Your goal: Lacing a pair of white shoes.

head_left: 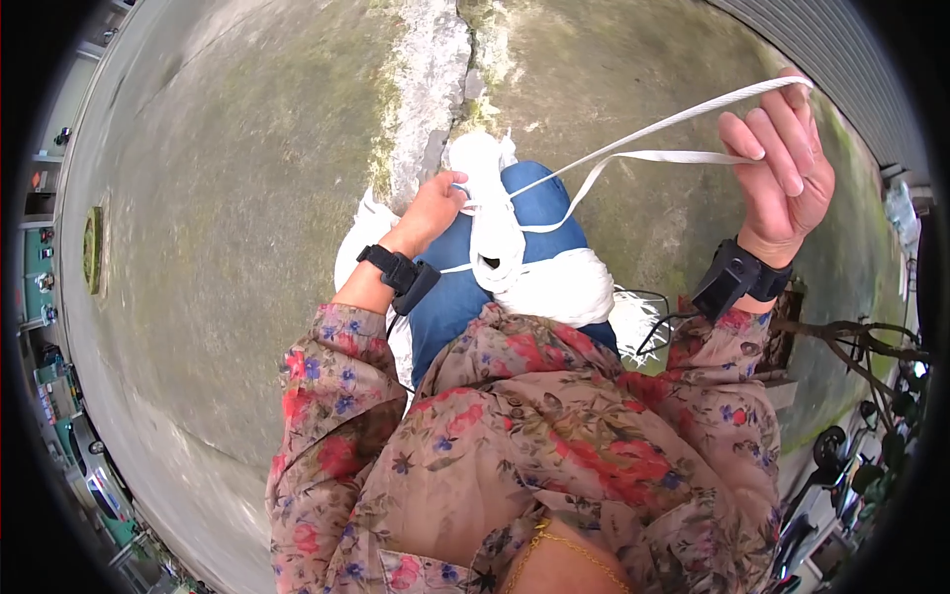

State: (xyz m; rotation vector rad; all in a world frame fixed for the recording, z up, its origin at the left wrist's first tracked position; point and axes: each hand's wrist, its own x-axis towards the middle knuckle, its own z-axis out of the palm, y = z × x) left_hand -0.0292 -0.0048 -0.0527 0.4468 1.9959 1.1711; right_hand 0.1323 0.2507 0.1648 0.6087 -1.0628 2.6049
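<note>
On my lap, over blue trousers (pixel 539 198), lies a long, narrow white bundle (pixel 495 233) with a small dark hole at its near end. It looks like folded cord, though single strands are hard to make out. My left hand (pixel 432 211) is closed at the bundle's left side, thumb and fingertips pinching it around its middle. Raised at the far right, my right hand (pixel 782 163) has curled fingers. A flat white cord (pixel 683 121) loops over its fingertips, and two lengths of it run down to the bundle, the upper one straight, the lower slack.
Another white hank (pixel 559 287) lies across my lap, with loose strand ends (pixel 633 325) to its right. More white material (pixel 356 243) hangs at the left. Mossy concrete (pixel 247 188) surrounds me, with bare branches (pixel 856 337) at right and parked vehicles (pixel 99 475) at far left.
</note>
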